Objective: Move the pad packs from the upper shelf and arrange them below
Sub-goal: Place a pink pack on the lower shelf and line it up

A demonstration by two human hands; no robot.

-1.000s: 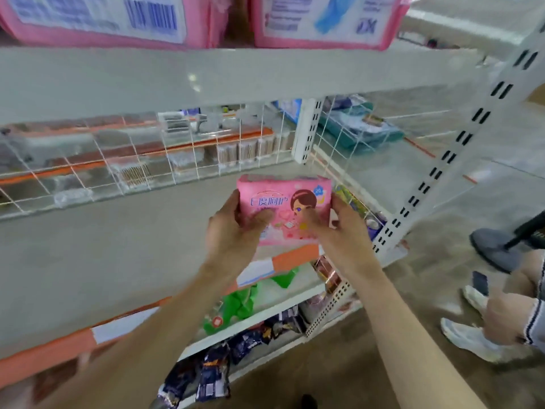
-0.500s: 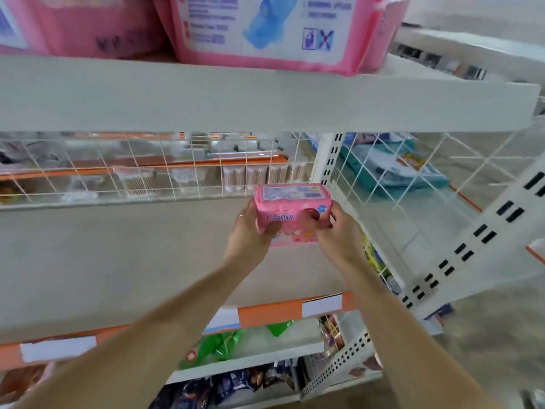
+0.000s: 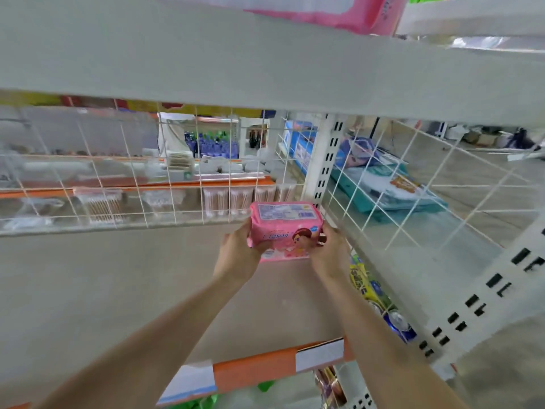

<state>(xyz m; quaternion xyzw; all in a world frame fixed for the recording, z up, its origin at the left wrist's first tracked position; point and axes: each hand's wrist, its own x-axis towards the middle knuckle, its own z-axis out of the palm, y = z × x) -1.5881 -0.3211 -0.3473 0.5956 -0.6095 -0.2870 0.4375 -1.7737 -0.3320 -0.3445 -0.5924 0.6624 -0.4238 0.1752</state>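
The upper shelf (image 3: 265,63) spans the view above the white slotted post (image 3: 324,160), and a large pink pack (image 3: 339,13) lies on it, up and just right of the post's line. The lower shelf (image 3: 103,290) spreads left and forward from the foot of the post. A wire grid (image 3: 132,172) runs leftward from the post along the back of the lower shelf; another wire panel (image 3: 413,187) runs from the post toward the right. An orange price strip (image 3: 256,370) edges the lower shelf's front, well forward of the post.

Just in front of the post's foot, both hands hold a small pink pad pack (image 3: 284,228) upright, its printed front facing the camera. The left hand (image 3: 239,255) grips the pack's left end, thumb across the front. The right hand (image 3: 330,255) grips the right end, on the side nearer the post. Whether the pack's bottom edge touches the lower shelf cannot be told.
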